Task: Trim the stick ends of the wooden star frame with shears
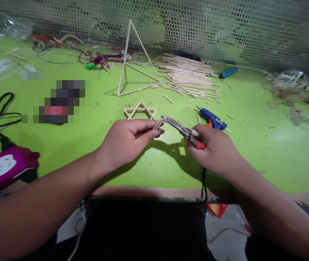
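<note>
My left hand [127, 139] pinches a few short wooden sticks [158, 124] between thumb and fingers. Wrapped round the red handles of a pair of cutting pliers [180, 127] is my right hand [214, 148]. The plier jaws meet the upper ends of the sticks; whether they are fully closed I cannot tell. Just beyond my left hand lies a six-pointed star of sticks [140, 106], partly hidden by the hand. Behind it a triangular stick frame [142, 43] stands upright. A blue glue gun [211, 117] lies past my right hand.
A pile of thin wooden sticks [189, 72] and scattered offcuts lie at the back, near a perforated metal panel [198, 29]. A blue-handled tool [228, 72] is right of them. A purple power strip [7, 168] with black cables sits at left. Purple cord [102, 59] lies behind.
</note>
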Motion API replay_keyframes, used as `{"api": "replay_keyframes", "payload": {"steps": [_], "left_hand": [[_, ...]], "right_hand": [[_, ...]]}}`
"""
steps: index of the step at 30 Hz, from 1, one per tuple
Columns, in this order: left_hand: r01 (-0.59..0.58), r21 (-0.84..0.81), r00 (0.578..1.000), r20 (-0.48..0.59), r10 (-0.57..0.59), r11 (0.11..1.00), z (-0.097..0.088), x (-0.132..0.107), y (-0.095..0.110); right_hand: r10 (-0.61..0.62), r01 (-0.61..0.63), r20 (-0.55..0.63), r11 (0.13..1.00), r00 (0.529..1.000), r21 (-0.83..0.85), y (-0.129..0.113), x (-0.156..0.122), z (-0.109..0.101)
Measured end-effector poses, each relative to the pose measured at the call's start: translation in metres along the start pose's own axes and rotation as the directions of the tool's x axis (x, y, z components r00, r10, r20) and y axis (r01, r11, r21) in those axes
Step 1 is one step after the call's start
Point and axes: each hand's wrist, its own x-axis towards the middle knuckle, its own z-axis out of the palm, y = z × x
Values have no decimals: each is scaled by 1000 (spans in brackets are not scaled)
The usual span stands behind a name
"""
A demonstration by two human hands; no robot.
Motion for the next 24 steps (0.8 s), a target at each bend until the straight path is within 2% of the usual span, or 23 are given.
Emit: {"api": "replay_keyframes", "payload": {"steps": [6, 17, 24], "left_hand": [[24, 15, 1000, -17, -24, 1000, 0, -1, 1], [-18, 18, 996, -90, 19, 1000, 0, -1, -2], [6, -9, 999, -43, -7, 1000, -2, 0, 0]], "right_hand": [[15, -15, -10, 1000, 1000, 5, 1, 0, -1], [13, -14, -66, 1000, 998, -26, 1, -4, -3], [12, -8, -123, 999, 992, 35, 3, 1, -4]]}}
